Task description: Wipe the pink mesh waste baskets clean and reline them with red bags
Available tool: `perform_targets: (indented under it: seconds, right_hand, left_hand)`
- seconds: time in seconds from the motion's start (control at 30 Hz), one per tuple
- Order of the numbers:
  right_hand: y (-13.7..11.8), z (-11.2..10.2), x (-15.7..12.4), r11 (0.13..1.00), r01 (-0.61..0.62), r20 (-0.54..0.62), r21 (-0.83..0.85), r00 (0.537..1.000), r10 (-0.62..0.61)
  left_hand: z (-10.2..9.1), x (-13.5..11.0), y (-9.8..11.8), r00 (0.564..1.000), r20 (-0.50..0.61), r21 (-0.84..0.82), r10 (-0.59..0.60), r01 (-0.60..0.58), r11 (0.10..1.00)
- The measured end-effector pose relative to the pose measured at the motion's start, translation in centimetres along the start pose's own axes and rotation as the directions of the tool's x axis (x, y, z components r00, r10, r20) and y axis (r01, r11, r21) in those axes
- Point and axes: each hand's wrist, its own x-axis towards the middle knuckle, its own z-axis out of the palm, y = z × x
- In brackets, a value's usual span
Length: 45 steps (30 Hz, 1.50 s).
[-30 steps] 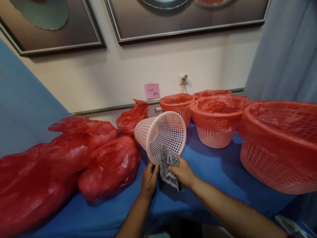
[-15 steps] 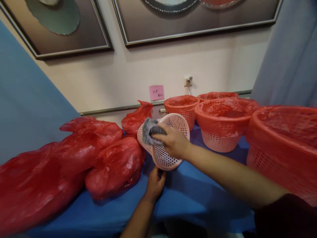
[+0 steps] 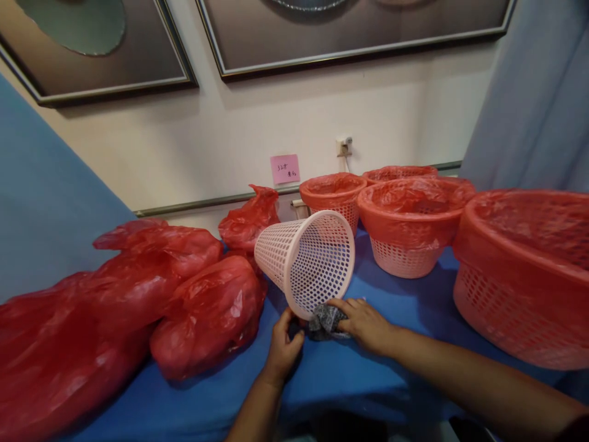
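A pale pink perforated wastebasket (image 3: 276, 248) lies tilted on its side, its mouth turned toward me and to the right. At the lower edge of its rim, my left hand (image 3: 284, 345) is closed, thumb and fingers pinching the rim; part of the grip is hidden under the basket. My right hand (image 3: 363, 322) is closed on a crumpled grey cloth (image 3: 324, 321), which sits against the underside of the rim, just right of my left hand.
Red plastic bags (image 3: 207, 319), bulging, cover the left of the blue-covered table (image 3: 368, 383). Baskets lined with red bags stand on the right, among them a middle basket (image 3: 405, 258) and a large basket (image 3: 519, 307). A pink note (image 3: 284, 169) and a socket (image 3: 343, 147) are on the wall.
My right hand has moved the grey cloth from the basket's upper left side down to the lower rim. My left hand stays at the rim, and the basket has barely shifted.
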Motion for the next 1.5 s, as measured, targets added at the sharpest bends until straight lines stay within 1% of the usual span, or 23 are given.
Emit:
perform_targets:
  seconds: [0.07,0.17,0.23,0.33,0.4,0.47,0.53,0.6,0.63,0.7,0.73,0.8,0.87,0.9,1.0,1.03,1.07,1.1,1.17,1.27,1.37,1.43,1.5]
  right_hand:
    - [0.5,0.0,0.0,0.998,-0.062,0.010,-0.014,0.998,0.062]
    - [1.8,-0.4,0.6,0.980,-0.194,0.002,-0.036,0.981,0.195]
    - [3.3,-0.9,1.3,0.943,-0.331,-0.016,-0.041,0.944,0.330]
    - [5.8,-2.0,2.5,0.874,-0.485,-0.096,-0.041,0.872,0.480]
    - [6.8,-2.8,3.3,0.842,-0.540,-0.176,-0.017,0.830,0.529]
    - [6.5,-3.8,4.0,0.844,-0.533,-0.282,0.067,0.801,0.528]
    - [4.8,-5.2,4.7,0.897,-0.401,-0.446,0.184,0.779,0.440]
    - [1.7,-6.8,5.1,0.966,-0.140,-0.622,0.218,0.743,0.248]
    - [-0.2,-7.6,5.3,0.983,0.004,-0.681,0.182,0.721,0.123]
    - [-4.0,-9.0,5.8,0.958,0.286,-0.669,0.034,0.718,-0.191]
    - [-5.7,-9.6,6.2,0.933,0.356,-0.599,-0.043,0.738,-0.309]
    - [-7.6,-10.8,7.3,0.926,0.359,-0.469,-0.114,0.802,-0.369]
    - [-7.0,-12.0,9.0,0.972,0.224,-0.461,-0.074,0.856,-0.232]
    - [-5.8,-12.6,9.9,0.990,0.138,-0.497,-0.023,0.858,-0.131]
    - [-0.1,-14.1,12.1,0.977,-0.145,-0.593,0.155,0.778,0.209]
    - [1.9,-14.2,12.4,0.908,-0.286,-0.569,0.307,0.709,0.416]
    - [3.8,-13.9,12.5,0.801,-0.399,-0.489,0.446,0.641,0.591]
    - [5.3,-13.3,12.4,0.691,-0.473,-0.393,0.546,0.584,0.710]
    - [7.3,-11.0,11.3,0.605,-0.524,-0.312,0.599,0.543,0.780]
    - [7.5,-5.8,8.7,0.566,-0.529,-0.243,0.632,0.558,0.793]
    - [5.8,-1.1,6.0,0.541,-0.544,-0.165,0.641,0.591,0.790]
    - [3.9,1.0,4.6,0.541,-0.569,-0.123,0.620,0.610,0.783]
    - [1.5,2.1,3.4,0.571,-0.570,-0.103,0.591,0.649,0.754]
  left_hand:
    - [-0.1,0.0,-0.2,0.999,-0.033,0.035,0.000,0.001,0.999]
    - [-0.2,-0.1,-0.7,0.988,-0.157,0.057,0.003,0.006,0.998]
    - [-0.3,-0.2,-0.9,0.975,-0.223,0.050,0.021,-0.010,0.999]
    - [-0.5,-0.4,-0.9,0.969,-0.238,0.066,0.067,-0.053,0.996]
    - [-0.6,-0.5,-0.9,0.968,-0.231,0.096,0.100,-0.080,0.992]
    - [-0.6,-0.5,-0.9,0.966,-0.225,0.131,0.125,-0.097,0.987]
    - [-0.6,-0.4,-0.9,0.967,-0.218,0.159,0.131,-0.097,0.982]
    - [-0.6,-0.3,-1.0,0.968,-0.219,0.177,0.125,-0.086,0.980]
    - [-0.5,-0.3,-1.1,0.968,-0.218,0.188,0.124,-0.083,0.979]
    - [-0.5,-0.3,-1.2,0.965,-0.220,0.220,0.145,-0.096,0.971]
    - [-0.5,-0.3,-1.1,0.963,-0.217,0.235,0.160,-0.108,0.966]
    - [-0.5,-0.4,-1.1,0.966,-0.197,0.245,0.169,-0.118,0.962]
    - [-0.6,-0.5,-0.9,0.973,-0.187,0.240,0.137,-0.090,0.967]
    - [-0.6,-0.6,-0.8,0.976,-0.186,0.241,0.116,-0.069,0.968]
    - [-0.7,-0.6,-0.7,0.975,-0.200,0.252,0.093,-0.040,0.967]
    - [-0.7,-0.6,-0.7,0.976,-0.196,0.248,0.097,-0.046,0.968]
    - [-0.7,-0.6,-0.6,0.976,-0.193,0.238,0.102,-0.055,0.970]
    - [-0.7,-0.5,-0.6,0.976,-0.189,0.226,0.107,-0.063,0.972]
    - [-0.7,-0.5,-0.6,0.977,-0.185,0.199,0.110,-0.072,0.977]
    - [-0.7,-0.5,-0.5,0.976,-0.197,0.170,0.094,-0.061,0.984]
    - [-0.6,-0.5,-0.3,0.978,-0.196,0.148,0.068,-0.039,0.988]
    - [-0.5,-0.4,-0.2,0.978,-0.202,0.129,0.057,-0.031,0.991]
    - [-0.4,-0.3,-0.1,0.975,-0.212,0.114,0.059,-0.036,0.993]
